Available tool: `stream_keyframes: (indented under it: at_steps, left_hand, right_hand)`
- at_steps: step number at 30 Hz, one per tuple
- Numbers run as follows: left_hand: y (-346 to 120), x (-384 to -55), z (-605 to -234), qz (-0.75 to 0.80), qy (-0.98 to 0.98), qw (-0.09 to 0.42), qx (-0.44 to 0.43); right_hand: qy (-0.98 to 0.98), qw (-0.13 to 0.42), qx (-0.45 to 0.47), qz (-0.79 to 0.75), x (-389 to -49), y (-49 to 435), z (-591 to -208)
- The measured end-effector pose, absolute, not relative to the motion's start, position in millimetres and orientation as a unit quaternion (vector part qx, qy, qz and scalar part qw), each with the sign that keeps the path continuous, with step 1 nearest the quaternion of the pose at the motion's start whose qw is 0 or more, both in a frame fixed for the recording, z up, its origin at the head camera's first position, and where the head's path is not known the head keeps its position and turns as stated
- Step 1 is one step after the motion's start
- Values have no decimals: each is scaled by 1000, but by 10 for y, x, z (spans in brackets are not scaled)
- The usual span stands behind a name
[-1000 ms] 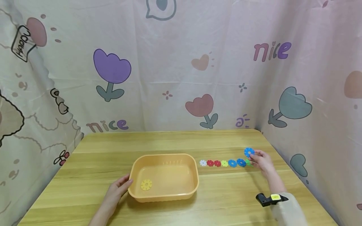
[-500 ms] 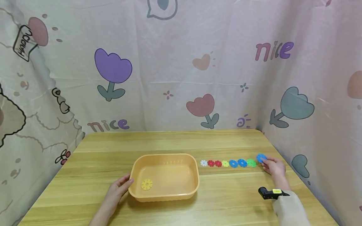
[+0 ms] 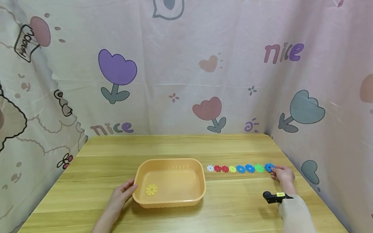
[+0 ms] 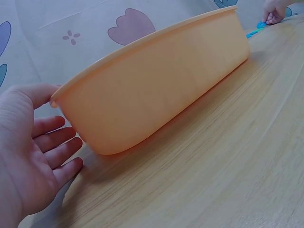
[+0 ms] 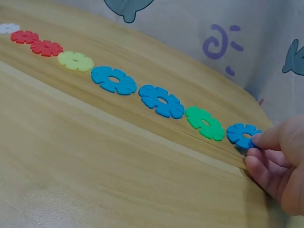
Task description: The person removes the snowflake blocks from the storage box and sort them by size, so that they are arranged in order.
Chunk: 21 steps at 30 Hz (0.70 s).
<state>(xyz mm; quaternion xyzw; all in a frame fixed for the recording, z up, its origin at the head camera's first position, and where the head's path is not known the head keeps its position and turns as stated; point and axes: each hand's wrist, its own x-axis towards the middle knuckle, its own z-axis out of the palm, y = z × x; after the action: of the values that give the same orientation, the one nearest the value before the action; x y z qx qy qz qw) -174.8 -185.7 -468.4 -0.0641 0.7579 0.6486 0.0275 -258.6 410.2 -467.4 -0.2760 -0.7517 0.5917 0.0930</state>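
My right hand (image 3: 284,174) pinches a blue snowflake building disc (image 5: 242,136) by its edge with thumb and fingers, low over the table at the right end of a row. Right beside it in the right wrist view lies a green disc (image 5: 204,123), followed leftward by two more blue discs (image 5: 161,100), a pale yellow one (image 5: 76,61), two red ones (image 5: 46,48) and a white one (image 5: 8,29). My left hand (image 4: 42,137) holds the left end of an orange plastic basin (image 4: 152,85), thumb over the rim, fingers along the outer wall. Inside the basin lies a yellow disc (image 3: 151,190).
The wooden table (image 3: 233,207) reaches back to a printed cloth (image 3: 163,64) that hangs behind and along both sides. A black strap-mounted camera (image 3: 276,197) sits on the right wrist.
The right hand has carried the blue disc rightward past the green one and lowered it at the row's end. The left hand and basin stay in place.
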Motion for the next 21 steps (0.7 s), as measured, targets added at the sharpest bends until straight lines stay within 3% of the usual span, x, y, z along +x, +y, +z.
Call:
stream_keyframes:
  at_steps: [21]
  left_hand:
    - [-1878,-1737,-4689,651,756,28,-54]
  right_hand:
    - [-808,104,-273,512,-2550,4000,-4603]
